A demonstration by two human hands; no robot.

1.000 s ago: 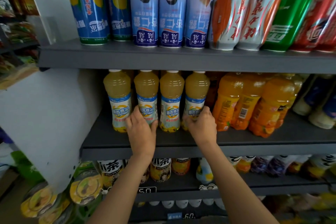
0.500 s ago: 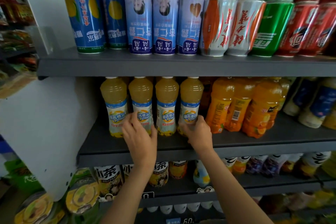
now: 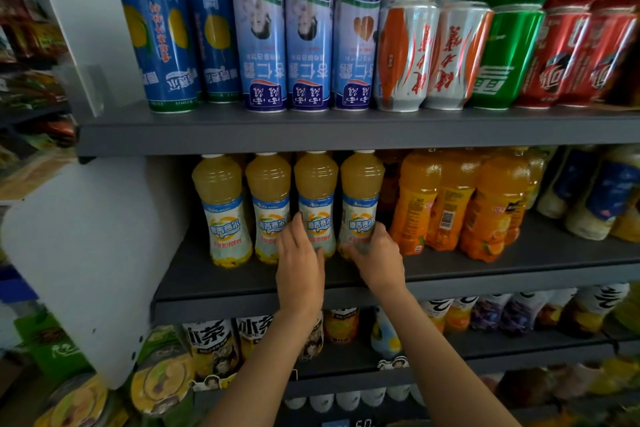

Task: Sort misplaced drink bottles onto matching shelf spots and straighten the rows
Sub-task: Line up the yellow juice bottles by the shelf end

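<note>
Left hand [image 3: 300, 265], right hand [image 3: 377, 258] seemingly grip yellow bottles [image 3: 316, 198].

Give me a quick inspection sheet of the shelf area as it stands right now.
Surface: grey middle shelf, front strip bare.
Job's things: four pale yellow juice bottles upright in a row; orange juice bottles beside them on the right.
Clutter: nothing seen on the middle shelf.
Grippers: left hand on the third yellow bottle's base; right hand grips the fourth's base.
Cables: nothing seen.
Surroundings: cans on the shelf above; tea bottles below; white divider panel at left.
</note>
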